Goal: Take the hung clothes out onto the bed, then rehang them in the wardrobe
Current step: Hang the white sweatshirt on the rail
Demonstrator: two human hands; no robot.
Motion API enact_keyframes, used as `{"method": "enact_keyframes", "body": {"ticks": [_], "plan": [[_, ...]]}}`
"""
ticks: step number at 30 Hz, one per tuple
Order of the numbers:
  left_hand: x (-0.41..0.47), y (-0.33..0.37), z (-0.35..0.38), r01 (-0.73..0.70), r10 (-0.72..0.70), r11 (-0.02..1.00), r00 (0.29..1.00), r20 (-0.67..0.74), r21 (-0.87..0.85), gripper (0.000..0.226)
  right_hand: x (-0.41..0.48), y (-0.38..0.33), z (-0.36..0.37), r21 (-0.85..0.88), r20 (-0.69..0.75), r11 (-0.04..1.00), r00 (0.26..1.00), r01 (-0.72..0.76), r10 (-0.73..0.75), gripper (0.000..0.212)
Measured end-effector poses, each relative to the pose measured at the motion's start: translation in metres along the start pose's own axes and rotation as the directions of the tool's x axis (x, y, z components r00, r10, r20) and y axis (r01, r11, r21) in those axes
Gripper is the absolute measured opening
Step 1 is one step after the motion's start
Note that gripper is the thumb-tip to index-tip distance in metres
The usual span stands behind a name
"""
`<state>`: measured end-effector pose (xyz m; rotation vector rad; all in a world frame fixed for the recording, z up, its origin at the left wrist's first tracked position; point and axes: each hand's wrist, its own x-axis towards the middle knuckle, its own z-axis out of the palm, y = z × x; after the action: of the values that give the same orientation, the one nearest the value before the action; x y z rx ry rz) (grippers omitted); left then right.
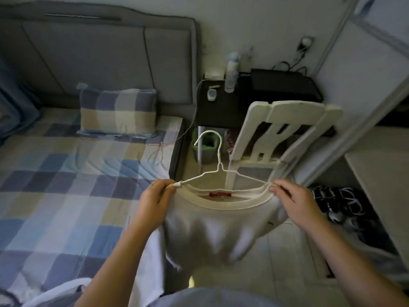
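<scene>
The shirt (221, 229) is cream with a red label (220, 194), the hanger (219, 156) white; sheet (66, 196) and pillow (118, 111) are blue-beige checked; headboard (88, 52) grey, chair (287, 111) white.
</scene>
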<state>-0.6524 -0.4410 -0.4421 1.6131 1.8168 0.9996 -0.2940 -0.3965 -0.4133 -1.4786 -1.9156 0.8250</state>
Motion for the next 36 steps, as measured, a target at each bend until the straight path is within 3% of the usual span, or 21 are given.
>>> {"method": "enact_keyframes", "body": {"ticks": [9, 20, 30, 36], "plan": [[0.135, 0.082, 0.097, -0.218, 0.226, 0.974, 0.938, 0.264, -0.061, 0.015, 0.014, 0.052, -0.089, -0.098, -0.29, 0.983, 0.95, -0.153, 0.119, 0.008], [0.308, 0.184, 0.215, -0.446, 0.525, 0.851, 0.683, 0.508, -0.278, 0.019, 0.052, 0.07, -0.16, -0.099, -0.578, 0.865, 0.736, -0.492, 0.352, 0.012], [0.373, 0.292, 0.313, -0.548, 0.714, 0.693, 0.436, 0.548, -0.468, 0.011, 0.048, 0.073, -0.198, -0.088, -0.789, 0.732, 0.496, -0.676, 0.363, 0.01], [0.378, 0.364, 0.386, -0.546, 0.775, 0.625, 0.349, 0.526, -0.558, 0.017, 0.033, 0.08, -0.24, -0.075, -0.883, 0.674, 0.363, -0.735, 0.297, 0.014]]}}
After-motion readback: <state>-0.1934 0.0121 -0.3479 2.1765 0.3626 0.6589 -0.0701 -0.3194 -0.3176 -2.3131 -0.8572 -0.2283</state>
